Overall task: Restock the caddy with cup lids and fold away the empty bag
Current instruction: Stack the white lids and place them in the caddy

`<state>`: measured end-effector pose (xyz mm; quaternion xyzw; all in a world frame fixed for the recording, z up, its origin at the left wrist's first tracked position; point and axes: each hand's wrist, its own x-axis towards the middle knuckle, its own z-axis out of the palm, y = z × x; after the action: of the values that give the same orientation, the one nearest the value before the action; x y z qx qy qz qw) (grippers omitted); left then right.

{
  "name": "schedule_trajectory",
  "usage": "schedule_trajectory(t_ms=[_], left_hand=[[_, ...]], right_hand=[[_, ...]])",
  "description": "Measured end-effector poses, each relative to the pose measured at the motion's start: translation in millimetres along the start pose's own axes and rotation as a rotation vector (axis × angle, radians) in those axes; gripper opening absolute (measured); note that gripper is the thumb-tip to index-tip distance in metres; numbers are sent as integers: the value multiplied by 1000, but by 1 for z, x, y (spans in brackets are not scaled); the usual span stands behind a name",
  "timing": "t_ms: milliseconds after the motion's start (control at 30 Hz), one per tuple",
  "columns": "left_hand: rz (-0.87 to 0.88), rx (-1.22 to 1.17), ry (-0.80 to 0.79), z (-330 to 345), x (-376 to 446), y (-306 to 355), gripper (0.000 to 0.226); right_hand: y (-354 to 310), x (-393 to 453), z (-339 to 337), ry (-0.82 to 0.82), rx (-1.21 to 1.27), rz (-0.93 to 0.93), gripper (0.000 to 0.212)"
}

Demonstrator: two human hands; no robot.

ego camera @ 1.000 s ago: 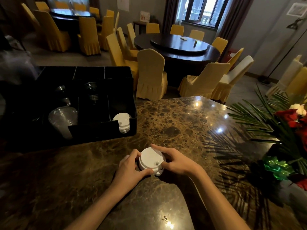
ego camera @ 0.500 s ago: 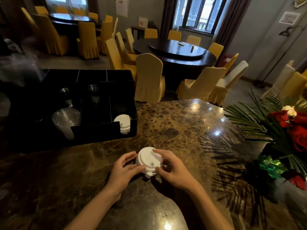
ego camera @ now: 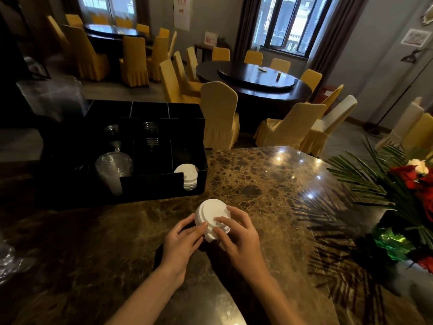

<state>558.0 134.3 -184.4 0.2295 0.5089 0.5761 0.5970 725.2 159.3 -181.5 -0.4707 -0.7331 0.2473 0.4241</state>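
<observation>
Left hand (ego camera: 180,242) and right hand (ego camera: 239,238) fingers curl round a white plastic lid stack (ego camera: 209,218), steadying it short of the black compartmented caddy (ego camera: 150,184) beyond

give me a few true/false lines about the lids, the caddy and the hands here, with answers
1. Both hands hold a stack of white lids above the marble counter. True.
2. The left hand is reaching into the caddy. False: it grips the lid stack, apart from the caddy.
3. Some white lids already sit in the caddy's front right compartment. True.
4. The clear cups stand on the counter outside the caddy. False: they are inside the caddy, at its left.
5. The right hand lies flat on the counter. False: its fingers curl round the lid stack.
</observation>
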Motion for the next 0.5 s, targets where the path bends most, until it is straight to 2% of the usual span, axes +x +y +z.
schedule_trajectory(t_ms=[67, 133, 200, 333, 500], left_hand=[[9, -14, 7, 3, 1, 8, 66], [-12, -60, -5, 8, 3, 19, 50], [-80, -197, -24, 12, 6, 33, 39], [-159, -528, -73, 14, 12, 59, 41], [-166, -744, -92, 17, 21, 78, 59]], right_hand=[[-5, 8, 2, 19, -30, -37, 26], [-11, 20, 6, 51, -84, -101, 24], [-16, 35, 9, 75, -137, -150, 23], [-28, 66, 8, 106, -206, -193, 25], [-43, 106, 9, 127, -195, -240, 23]])
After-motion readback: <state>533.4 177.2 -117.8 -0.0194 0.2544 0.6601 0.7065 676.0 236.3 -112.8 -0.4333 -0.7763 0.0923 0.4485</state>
